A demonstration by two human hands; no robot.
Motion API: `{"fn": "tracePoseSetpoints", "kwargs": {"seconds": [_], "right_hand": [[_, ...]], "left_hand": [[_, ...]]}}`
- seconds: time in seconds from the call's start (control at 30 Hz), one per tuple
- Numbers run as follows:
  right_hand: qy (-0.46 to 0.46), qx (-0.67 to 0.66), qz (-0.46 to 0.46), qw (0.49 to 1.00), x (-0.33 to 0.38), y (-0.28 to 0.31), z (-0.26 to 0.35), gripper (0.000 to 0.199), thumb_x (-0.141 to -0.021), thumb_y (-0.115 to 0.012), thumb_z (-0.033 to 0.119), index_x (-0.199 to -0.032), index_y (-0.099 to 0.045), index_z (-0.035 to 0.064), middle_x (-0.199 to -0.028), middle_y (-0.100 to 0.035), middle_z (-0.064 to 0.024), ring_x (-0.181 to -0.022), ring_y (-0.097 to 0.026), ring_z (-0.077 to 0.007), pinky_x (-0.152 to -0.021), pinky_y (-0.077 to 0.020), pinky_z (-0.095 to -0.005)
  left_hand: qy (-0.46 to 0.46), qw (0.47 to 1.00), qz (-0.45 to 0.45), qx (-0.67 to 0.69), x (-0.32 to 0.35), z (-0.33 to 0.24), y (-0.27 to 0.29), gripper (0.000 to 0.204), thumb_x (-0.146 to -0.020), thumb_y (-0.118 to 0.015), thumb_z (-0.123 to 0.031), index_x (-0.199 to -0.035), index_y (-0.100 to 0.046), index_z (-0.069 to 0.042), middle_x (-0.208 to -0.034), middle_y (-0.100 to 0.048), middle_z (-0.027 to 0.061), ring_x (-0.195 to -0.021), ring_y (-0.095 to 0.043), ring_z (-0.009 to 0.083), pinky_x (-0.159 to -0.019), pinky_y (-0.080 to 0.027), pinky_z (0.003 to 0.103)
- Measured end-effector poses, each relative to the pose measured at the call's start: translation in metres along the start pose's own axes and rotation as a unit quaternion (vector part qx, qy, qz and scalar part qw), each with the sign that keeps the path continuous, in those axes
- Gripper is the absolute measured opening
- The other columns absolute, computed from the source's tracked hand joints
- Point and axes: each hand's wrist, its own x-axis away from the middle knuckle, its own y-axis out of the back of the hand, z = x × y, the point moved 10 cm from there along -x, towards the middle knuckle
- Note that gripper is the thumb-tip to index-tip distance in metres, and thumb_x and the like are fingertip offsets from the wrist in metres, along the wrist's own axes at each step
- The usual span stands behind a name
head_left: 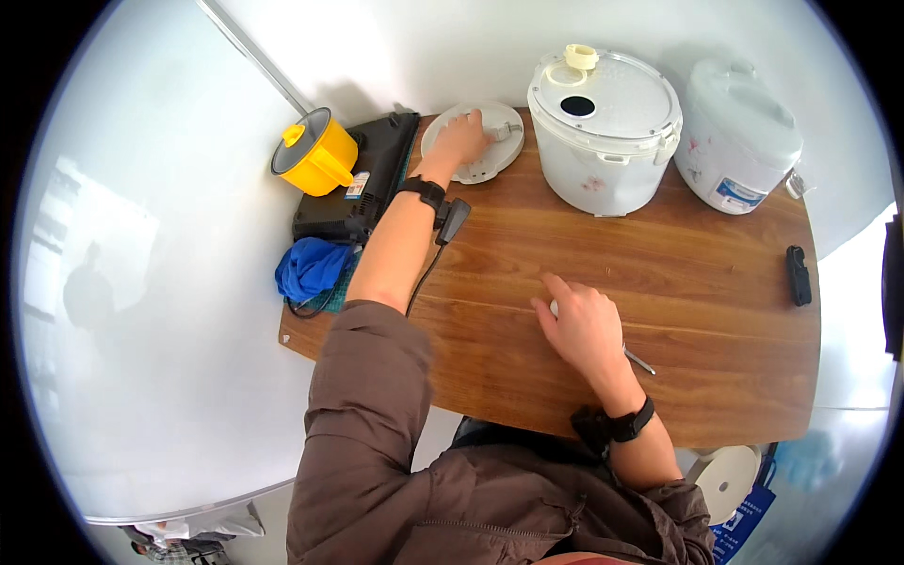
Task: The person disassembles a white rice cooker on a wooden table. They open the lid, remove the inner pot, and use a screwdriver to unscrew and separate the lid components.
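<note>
My left hand (pixel 463 139) reaches to the far side of the table, over a round white plastic disc (pixel 482 175). Its fingers are curled down at the disc, and whatever they pinch is hidden. Just right of these fingers, a small pale piece (pixel 509 130) lies on the disc. Nearer to me, my right hand (pixel 586 325) is low over the wooden table with its fingers bent round a slim tool (pixel 640 360). The tool's thin metal shaft sticks out beside the wrist, and a bit of white shows between thumb and fingers.
A large white lidded bucket (pixel 593 179) and a white oval container (pixel 739 151) stand at the back right. At left, a yellow pot (pixel 320 160) sits on a black case (pixel 377 151), near a blue cloth (pixel 311 271). A small black object (pixel 799 276) lies by the right edge of the wooden table (pixel 508 348).
</note>
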Motion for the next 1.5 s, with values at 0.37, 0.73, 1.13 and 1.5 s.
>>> {"fn": "tracePoseSetpoints", "kwargs": {"seconds": [0.37,0.73,1.13,1.5], "right_hand": [[-0.002,-0.002,0.013,1.000,0.002,-0.002,0.005,0.024,-0.092,-0.071,0.024,-0.105,-0.069,0.0045,-0.085,-0.072,-0.0163,-0.075,-0.071,-0.0378,-0.063,-0.0572,-0.0457],[0.006,0.002,0.018,1.000,0.002,-0.009,0.011,0.028,-0.092,-0.070,0.025,-0.111,-0.071,0.0044,-0.092,-0.074,-0.0182,-0.082,-0.072,-0.0383,-0.069,-0.0579,-0.0466],[0.013,0.009,-0.012,1.000,0.004,0.002,0.011,0.030,-0.092,-0.071,0.025,-0.114,-0.068,0.0053,-0.085,-0.072,-0.0159,-0.075,-0.071,-0.0371,-0.062,-0.0564,-0.0463],[0.018,-0.004,-0.132,0.991,0.004,0.053,0.019,0.042,-0.092,-0.072,0.024,-0.127,-0.058,0.0081,-0.087,-0.073,-0.0143,-0.073,-0.071,-0.0350,-0.059,-0.0557,-0.0445]], "left_hand": [[-0.081,0.973,-0.143,-0.164,0.094,-0.092,0.025,0.022,-0.082,-0.073,-0.015,-0.100,-0.065,-0.004,-0.097,-0.067,0.0128,-0.090,-0.068,0.0287,-0.072,-0.054,0.040],[0.018,0.977,-0.128,-0.168,0.098,-0.035,0.017,0.016,-0.081,-0.070,-0.009,-0.097,-0.069,-0.007,-0.090,-0.068,0.0091,-0.085,-0.068,0.0276,-0.073,-0.051,0.040],[-0.157,0.979,-0.120,0.050,0.195,-0.127,0.064,0.030,-0.084,-0.065,-0.003,-0.113,-0.063,-0.003,-0.106,-0.059,0.0126,-0.098,-0.061,0.0312,-0.083,-0.049,0.041],[-0.204,0.886,-0.361,0.210,0.172,-0.162,0.179,0.040,-0.082,-0.077,-0.008,-0.119,-0.062,-0.009,-0.115,-0.059,0.0085,-0.103,-0.059,0.0335,-0.085,-0.050,0.044]]}}
